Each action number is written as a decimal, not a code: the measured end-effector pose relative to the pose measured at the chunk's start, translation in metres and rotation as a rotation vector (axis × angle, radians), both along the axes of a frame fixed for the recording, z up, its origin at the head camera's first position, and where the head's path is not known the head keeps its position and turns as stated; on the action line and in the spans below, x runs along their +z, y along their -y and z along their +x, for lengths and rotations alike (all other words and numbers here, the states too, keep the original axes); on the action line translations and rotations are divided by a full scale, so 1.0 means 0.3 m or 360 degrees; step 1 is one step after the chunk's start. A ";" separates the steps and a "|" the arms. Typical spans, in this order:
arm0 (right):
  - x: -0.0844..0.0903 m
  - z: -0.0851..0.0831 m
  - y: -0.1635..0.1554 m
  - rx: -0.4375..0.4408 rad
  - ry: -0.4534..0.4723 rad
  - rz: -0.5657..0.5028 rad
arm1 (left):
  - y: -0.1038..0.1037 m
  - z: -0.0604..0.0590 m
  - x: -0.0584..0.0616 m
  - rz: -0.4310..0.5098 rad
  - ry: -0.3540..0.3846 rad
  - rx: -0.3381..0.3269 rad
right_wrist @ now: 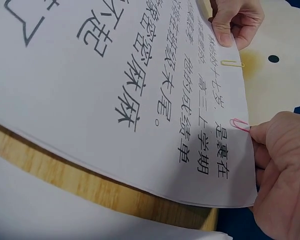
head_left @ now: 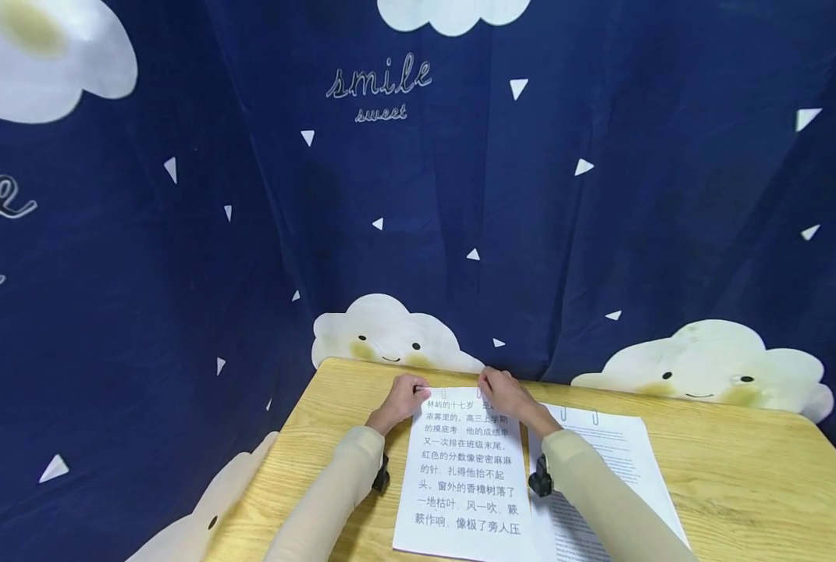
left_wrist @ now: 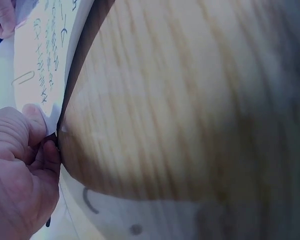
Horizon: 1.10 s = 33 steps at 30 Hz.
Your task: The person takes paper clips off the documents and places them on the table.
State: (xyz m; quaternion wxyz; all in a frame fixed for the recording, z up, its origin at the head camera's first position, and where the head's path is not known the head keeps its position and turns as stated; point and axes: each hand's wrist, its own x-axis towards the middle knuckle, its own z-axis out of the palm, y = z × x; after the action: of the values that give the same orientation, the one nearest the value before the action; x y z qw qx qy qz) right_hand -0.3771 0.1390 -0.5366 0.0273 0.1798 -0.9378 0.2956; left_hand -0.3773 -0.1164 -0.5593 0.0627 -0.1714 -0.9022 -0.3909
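A stack of sheets with large Chinese print lies under both arms. My left hand grips its top left corner, thumb over the paper and fingers curled beneath in the left wrist view. At the top edge, my right hand pinches the outer end of a pink paper clip. That clip sits slanted on the paper, with the other fingers curled at the edge. A yellow paper clip is on the same edge, between the two hands. What the right fingers touch behind the paper is hidden.
To the right lies another stack of small-print sheets, partly beneath the right forearm, with two paper clips along its top. The wooden table meets a dark blue curtain with cloud prints behind and at left.
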 end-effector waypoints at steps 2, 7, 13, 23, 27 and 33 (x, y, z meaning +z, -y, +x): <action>0.001 0.002 -0.001 -0.0007 0.0001 -0.0002 | -0.001 -0.003 -0.002 -0.0007 -0.0013 0.0003; 0.002 0.002 -0.003 -0.0007 0.0005 -0.0020 | -0.002 -0.008 -0.009 -0.0018 -0.0028 0.0004; -0.001 -0.001 -0.004 -0.0015 0.0022 -0.0062 | -0.002 -0.010 -0.014 -0.0009 0.0005 0.0010; -0.014 -0.005 -0.002 -0.0021 0.0037 -0.0039 | -0.002 -0.017 -0.022 -0.0017 -0.0004 0.0002; -0.014 -0.005 -0.002 -0.0014 0.0040 -0.0067 | -0.001 -0.018 -0.023 -0.0035 0.0018 0.0004; -0.017 -0.009 -0.002 0.0008 0.0035 -0.0085 | 0.004 -0.014 -0.018 -0.0029 0.0024 -0.0008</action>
State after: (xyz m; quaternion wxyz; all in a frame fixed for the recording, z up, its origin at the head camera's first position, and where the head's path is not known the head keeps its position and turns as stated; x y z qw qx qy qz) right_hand -0.3797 0.1395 -0.5417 0.0211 0.1782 -0.9294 0.3225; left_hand -0.3814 -0.1177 -0.5646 0.0534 -0.1712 -0.9058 -0.3840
